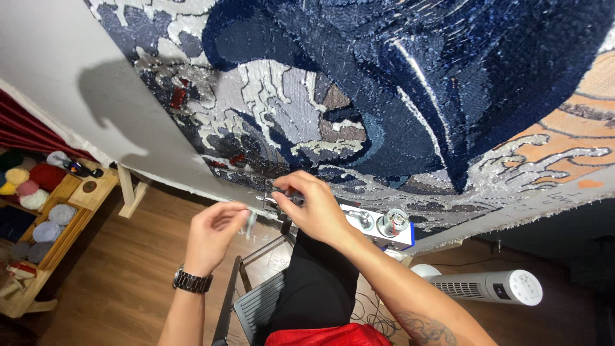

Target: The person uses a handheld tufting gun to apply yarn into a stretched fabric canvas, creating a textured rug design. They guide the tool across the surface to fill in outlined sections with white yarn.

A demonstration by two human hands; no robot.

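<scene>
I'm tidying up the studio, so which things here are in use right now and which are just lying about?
In use: left hand, right hand, tufting gun, stretched rug cloth, grey yarn strand.
Lying about: yarn balls on wooden shelf, white tower fan, folding chair.

- The white and blue tufting gun (378, 225) sits under the big blue wave rug (397, 96).
- The wooden yarn shelf (70, 211) stands far left.
- The white tower fan (487, 286) lies on the wooden floor (122, 269), right.

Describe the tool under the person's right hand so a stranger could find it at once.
Start at the big blue wave rug stretched on its frame. Below its lower edge, the right hand rests on a tufting gun: the only white-and-blue machine there, with shiny metal parts.
</scene>
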